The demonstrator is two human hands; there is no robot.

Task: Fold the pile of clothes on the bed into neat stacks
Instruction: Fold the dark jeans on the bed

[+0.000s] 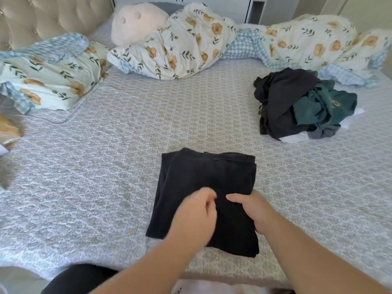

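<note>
Both forearms reach in from the near edge of the bed, and the two hands meet over the near half of a black, soft-knit garment (pixel 203 187) already folded into a rough rectangle. It lies flat on the grey-and-white patterned quilted bedspread (pixel 106 187), close to the person, probably because that bare stretch of bed gives a level surface for folding. The left hand (pixel 194 215) has its fingers curled, fingertips close to the thumb, as if pinching a bit of the cloth; motion blur leaves it unclear whether that grip actually has fabric in it. The right hand (pixel 252 211) rests on the garment's right side, thumb pointing inward and fingers curled down around the edge, apparently holding the layers in place so the fold does not slip. My reading is that the garment is nearly finished and is being tidied or readied for one more fold. Well apart, to the far right, sits the unfolded heap of dark, teal and white clothes (pixel 303 107), kept off the working area, so most of the task remains. Beyond it a rumpled floral duvet with blue gingham lining (pixel 191 43) is pushed back along the far side, beside a pale plush pillow (pixel 135 22) and a beige tufted headboard (pixel 53 15).
</note>
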